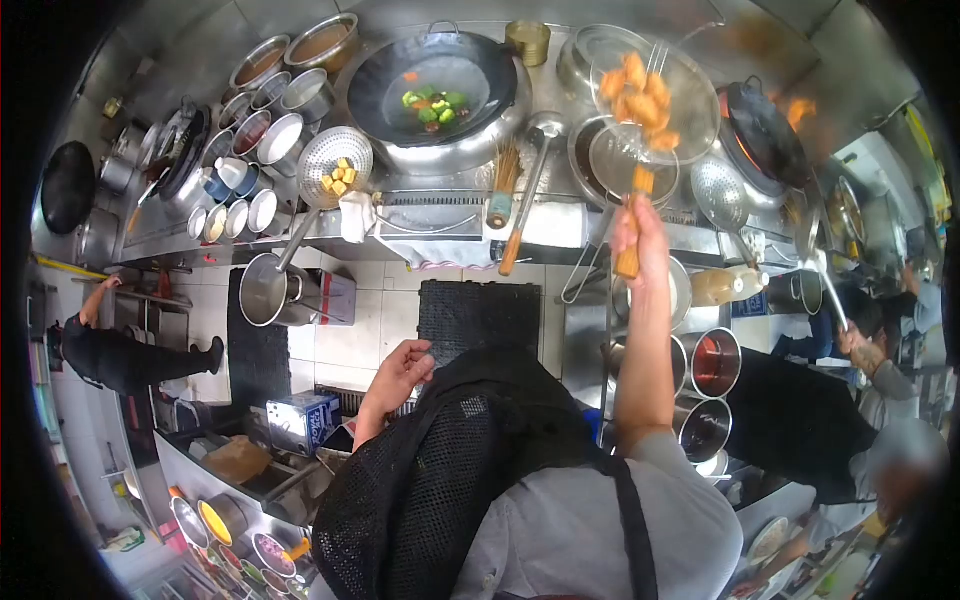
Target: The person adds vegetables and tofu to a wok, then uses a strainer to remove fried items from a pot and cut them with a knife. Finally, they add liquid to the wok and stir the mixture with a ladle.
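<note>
My right hand (645,240) is closed around the wooden handle of a wire-mesh skimmer (690,115). Orange-brown fried pieces (640,100) sit on the mesh, raised over the right part of the range, above pots. In front of my body my left hand (402,368) hangs with loosely curled fingers and holds nothing. A large wok (375,95) ahead contains broccoli and a few orange pieces (435,107). Left of it, a perforated ladle (318,160) carries yellow cubes (340,178), its handle reaching over a pot (262,290).
A wooden-handled ladle (540,150) and a bamboo brush (503,185) lie on the range's front. Seasoning containers (285,140) crowd the left. A co-worker (880,400) stands at right beside another wok (765,135) with flame; another person (110,350) is far left.
</note>
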Demonstrator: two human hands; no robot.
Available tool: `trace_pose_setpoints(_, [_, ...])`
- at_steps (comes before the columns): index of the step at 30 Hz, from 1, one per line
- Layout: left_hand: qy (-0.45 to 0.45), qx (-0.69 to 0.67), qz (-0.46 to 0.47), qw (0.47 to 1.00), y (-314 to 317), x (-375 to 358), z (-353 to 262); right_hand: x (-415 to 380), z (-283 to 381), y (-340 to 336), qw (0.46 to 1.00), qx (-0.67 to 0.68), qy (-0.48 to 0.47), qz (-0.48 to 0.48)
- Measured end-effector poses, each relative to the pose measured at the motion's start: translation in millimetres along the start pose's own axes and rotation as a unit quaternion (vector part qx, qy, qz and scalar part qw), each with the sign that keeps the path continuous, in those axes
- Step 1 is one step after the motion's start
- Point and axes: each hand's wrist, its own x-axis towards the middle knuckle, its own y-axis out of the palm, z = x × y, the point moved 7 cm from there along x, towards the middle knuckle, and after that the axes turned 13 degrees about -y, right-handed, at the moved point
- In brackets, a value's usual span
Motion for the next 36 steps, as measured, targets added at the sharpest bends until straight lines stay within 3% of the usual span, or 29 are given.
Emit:
trace_pose_setpoints(5, [0.02,0.061,-0.018,0.998,7.8,9.5,-3.8,-5.4,-33.8,-40.9,0.998,-0.047,0.031,-0.034])
trace_pose_setpoints(9, [0.022,0.088,-0.016,0.996,9.1,13.7,5.2,-0.4,-43.1,-57.1,0.997,0.02,0.06,-0.05])
trace_pose_setpoints(13, [0.034,0.076,-0.007,0.997,9.0,19.1,-9.9,19.4,-44.9,-43.1,0.993,0.074,0.064,-0.062])
trace_pose_setpoints(17, [0.033,0.057,0.002,0.998,7.8,15.2,-16.7,21.1,-19.7,-24.9,0.994,0.029,0.034,-0.098])
trace_pose_setpoints(23, [0.024,0.056,-0.018,0.998,-1.4,15.3,-3.5,2.8,6.1,1.0,1.0,-0.001,-0.006,-0.022])
trace_pose_setpoints(25, [0.032,0.05,-0.022,0.998,-2.9,15.3,-3.3,10.2,-13.9,-20.5,1.0,-0.012,-0.014,-0.01])
trace_pose_setpoints(28, [0.025,0.071,-0.024,0.997,-0.7,9.9,-3.0,18.3,-35.2,-41.8,0.997,0.038,0.032,-0.057])
trace_pose_setpoints(31, [0.04,-0.044,-0.008,0.998,-3.0,2.6,-5.1,13.1,-38.9,-40.7,0.999,0.012,0.028,-0.044])
trace_pose_setpoints(36, [0.087,-0.072,0.006,0.994,-14.0,22.4,20.3,29.2,-37.5,-36.0,0.998,0.036,0.043,-0.016])
